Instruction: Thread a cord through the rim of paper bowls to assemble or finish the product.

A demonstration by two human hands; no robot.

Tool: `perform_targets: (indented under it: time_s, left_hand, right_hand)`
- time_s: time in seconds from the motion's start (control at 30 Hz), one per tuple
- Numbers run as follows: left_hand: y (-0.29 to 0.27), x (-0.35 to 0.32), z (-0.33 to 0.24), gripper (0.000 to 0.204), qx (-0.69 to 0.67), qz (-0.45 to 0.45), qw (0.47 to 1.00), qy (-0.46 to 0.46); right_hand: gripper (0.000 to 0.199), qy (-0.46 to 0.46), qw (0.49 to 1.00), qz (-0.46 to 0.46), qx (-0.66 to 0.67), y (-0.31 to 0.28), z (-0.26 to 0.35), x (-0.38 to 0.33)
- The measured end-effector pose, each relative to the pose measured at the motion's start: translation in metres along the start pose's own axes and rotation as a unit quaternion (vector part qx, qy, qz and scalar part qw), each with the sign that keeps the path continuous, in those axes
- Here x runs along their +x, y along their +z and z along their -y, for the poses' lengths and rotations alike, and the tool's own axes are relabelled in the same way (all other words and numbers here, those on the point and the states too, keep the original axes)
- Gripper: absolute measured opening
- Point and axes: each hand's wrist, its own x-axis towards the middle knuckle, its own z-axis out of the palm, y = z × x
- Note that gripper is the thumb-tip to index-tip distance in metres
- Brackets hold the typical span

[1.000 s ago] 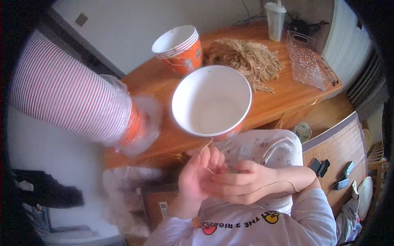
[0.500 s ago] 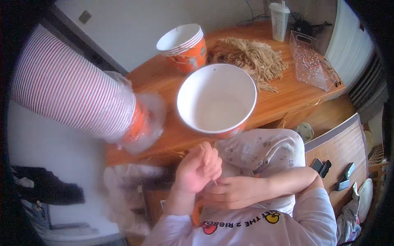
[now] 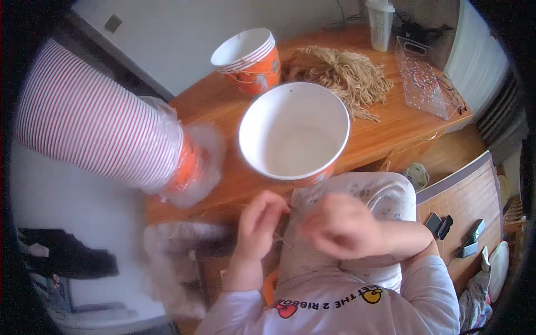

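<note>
My left hand (image 3: 261,223) is raised over my lap, thumb and fingers pinched together. A thin string (image 3: 284,242) trails below its fingers; most of it is too fine to make out. Close by on the right, my right hand (image 3: 341,226) is curled and smeared by motion, so what its fingers hold is unclear. Just beyond both hands, a large orange paper bucket (image 3: 295,131) with a white inside stands at the table's near edge. A small hole shows near its far rim.
Left stands a tall leaning stack of paper buckets (image 3: 100,120) in clear plastic. Farther back on the wooden table (image 3: 385,134) are a short stack of buckets (image 3: 254,72) with string handles, a heap of tan cords (image 3: 352,78), a lidded cup (image 3: 381,28) and a clear tray (image 3: 421,84) of small beads.
My hands have moved apart: the right one rose and shifted right, away from the left. My left hand has turned slightly, its fingertips now pointing right. The buckets stay in place.
</note>
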Motion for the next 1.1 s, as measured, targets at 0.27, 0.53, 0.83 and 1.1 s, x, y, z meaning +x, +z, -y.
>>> perform_targets:
  time_s: [0.27, 0.53, 0.83, 1.1]
  left_hand:
    - [0.039, 0.000, -0.004, 0.009, -0.055, 0.007, 0.998, 0.013]
    - [0.030, -0.006, 0.006, 0.009, 0.027, 0.028, 0.996, 0.083]
    - [0.030, 0.002, -0.001, 0.007, 0.150, 0.061, 0.967, 0.197]
    - [0.026, 0.012, 0.011, 0.010, 0.091, -0.140, 0.975, 0.148]
  right_hand:
    - [0.038, 0.226, 0.911, -0.102, 0.330, 0.009, -0.010, -0.005]
    - [0.035, 0.254, 0.830, -0.150, 0.473, 0.004, -0.017, -0.006]
    - [0.041, 0.273, 0.835, -0.133, 0.458, 0.001, -0.014, -0.004]
    - [0.016, 0.195, 0.881, -0.205, 0.380, 0.003, -0.012, -0.006]
